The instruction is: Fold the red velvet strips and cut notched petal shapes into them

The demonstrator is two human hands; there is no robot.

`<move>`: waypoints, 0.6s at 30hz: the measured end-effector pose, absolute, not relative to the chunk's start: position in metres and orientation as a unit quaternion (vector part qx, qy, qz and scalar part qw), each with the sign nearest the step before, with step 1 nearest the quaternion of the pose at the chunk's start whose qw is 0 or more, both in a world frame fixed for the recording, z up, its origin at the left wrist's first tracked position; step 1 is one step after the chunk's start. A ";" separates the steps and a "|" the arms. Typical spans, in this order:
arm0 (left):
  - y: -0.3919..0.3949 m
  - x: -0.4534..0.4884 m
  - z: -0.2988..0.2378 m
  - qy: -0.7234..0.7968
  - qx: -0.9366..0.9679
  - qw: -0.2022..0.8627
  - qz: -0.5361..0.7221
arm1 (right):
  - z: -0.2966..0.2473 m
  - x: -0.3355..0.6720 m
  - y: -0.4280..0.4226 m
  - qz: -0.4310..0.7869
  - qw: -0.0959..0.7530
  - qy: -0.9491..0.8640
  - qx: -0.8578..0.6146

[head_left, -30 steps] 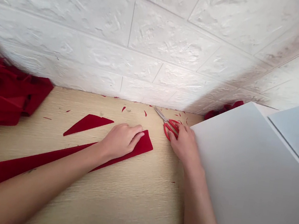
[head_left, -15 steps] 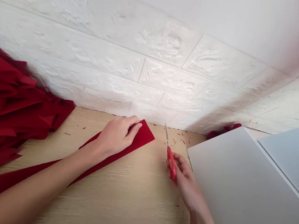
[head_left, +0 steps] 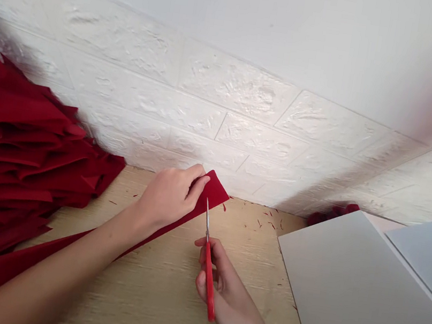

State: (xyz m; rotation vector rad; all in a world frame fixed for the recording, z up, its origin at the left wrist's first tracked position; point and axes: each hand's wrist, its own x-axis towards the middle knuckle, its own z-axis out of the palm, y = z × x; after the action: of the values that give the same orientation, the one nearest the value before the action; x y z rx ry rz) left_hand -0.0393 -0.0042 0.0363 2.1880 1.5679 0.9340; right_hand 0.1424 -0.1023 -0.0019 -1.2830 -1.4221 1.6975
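Left grip (head_left: 172,196): closed, pinching red strip (head_left: 217,189) near its end.
Strip handling: extending both ways from left grip; probably light and soft, best pinched near end.
Right grip (head_left: 226,296): closed around scissors (head_left: 208,280).

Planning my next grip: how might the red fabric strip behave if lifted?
The red fabric strip looks thin, so probably light. Its end juts fairly flat past the left hand, suggesting slight stiffness over short lengths. A longer run would likely sag: the similar-looking red fabric heap lies in loose folds.
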 end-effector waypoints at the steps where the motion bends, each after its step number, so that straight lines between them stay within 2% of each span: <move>1: -0.004 -0.040 0.037 0.539 0.762 0.151 0.325 | 0.003 0.138 -0.099 0.630 0.287 -0.536 -0.484; 5: -0.002 -0.042 0.036 0.520 0.759 0.191 0.341 | 0.011 0.126 -0.089 0.628 0.297 -0.528 -0.488; 11: 0.003 -0.045 0.037 0.513 0.743 0.233 0.362 | -0.006 0.124 -0.085 0.602 0.318 -0.544 -0.490; 18: 0.007 -0.044 0.034 0.511 0.746 0.237 0.354 | -0.022 0.126 -0.083 0.596 0.341 -0.556 -0.468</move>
State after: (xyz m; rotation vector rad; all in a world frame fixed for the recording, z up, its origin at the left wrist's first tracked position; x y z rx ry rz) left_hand -0.0443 0.0069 0.0342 2.0458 1.4001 0.9710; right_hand 0.1259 -0.0834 -0.0219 -1.2182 -1.4471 1.5503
